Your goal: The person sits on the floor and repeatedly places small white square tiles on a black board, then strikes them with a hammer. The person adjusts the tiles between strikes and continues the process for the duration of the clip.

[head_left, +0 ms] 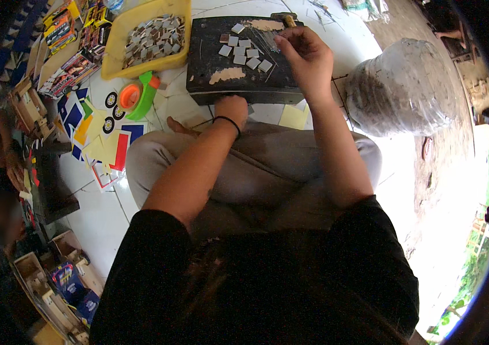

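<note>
In front of my crossed legs stands a low black block table (pixel 213 43) with bare worn patches. My left hand (pixel 232 110) is curled into a fist against its near edge; whatever the fingers may hold is hidden. Over the table's right side my right hand (pixel 309 56) has thumb and fingertips pinched, on something too small to make out. Beside those fingertips lie thin nails (pixel 264 39) in a loose heap. A hammer (pixel 284 19) rests at the far right corner. Several small square silvery pieces (pixel 239 50) are scattered across the tabletop.
A yellow tray (pixel 106 62) of similar square pieces stands far left. Nearby are a green-and-orange tape dispenser (pixel 141 96), toy wheels (pixel 109 125) and coloured sheets (pixel 120 150). A large plastic-wrapped bundle (pixel 402 86) sits at right. Another person's hand (pixel 15 169) shows at far left.
</note>
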### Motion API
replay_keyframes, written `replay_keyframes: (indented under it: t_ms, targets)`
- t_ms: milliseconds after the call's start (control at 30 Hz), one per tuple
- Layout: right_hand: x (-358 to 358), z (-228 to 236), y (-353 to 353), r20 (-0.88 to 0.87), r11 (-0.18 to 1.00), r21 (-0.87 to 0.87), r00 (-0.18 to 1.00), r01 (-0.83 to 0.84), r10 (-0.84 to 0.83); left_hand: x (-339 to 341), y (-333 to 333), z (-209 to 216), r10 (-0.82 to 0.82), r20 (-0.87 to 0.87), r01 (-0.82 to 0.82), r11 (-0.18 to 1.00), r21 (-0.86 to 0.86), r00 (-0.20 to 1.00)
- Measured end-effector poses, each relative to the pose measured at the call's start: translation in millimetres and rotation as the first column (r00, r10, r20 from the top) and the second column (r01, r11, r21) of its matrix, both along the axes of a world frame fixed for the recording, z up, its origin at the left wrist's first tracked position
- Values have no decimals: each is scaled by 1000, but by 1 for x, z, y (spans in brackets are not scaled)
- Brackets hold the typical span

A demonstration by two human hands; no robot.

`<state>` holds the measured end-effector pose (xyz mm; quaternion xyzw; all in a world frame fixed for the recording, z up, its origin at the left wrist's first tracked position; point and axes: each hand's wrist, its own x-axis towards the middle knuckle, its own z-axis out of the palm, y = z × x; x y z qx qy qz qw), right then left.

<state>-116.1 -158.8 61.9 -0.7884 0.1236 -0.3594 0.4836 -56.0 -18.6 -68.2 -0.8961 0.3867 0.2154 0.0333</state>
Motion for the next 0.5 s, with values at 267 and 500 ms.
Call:
replay_keyframes:
  t_ms: [267, 500]
  targets:
    - [0, 12, 5, 129, 993, 15, 985, -120, 117, -15, -18, -18, 481, 103, -475, 876, -85, 870]
    - [-6, 19, -8, 238, 977, 151, 965, -150, 112, -10, -17, 1, 419, -3, -419, 908, 17, 908]
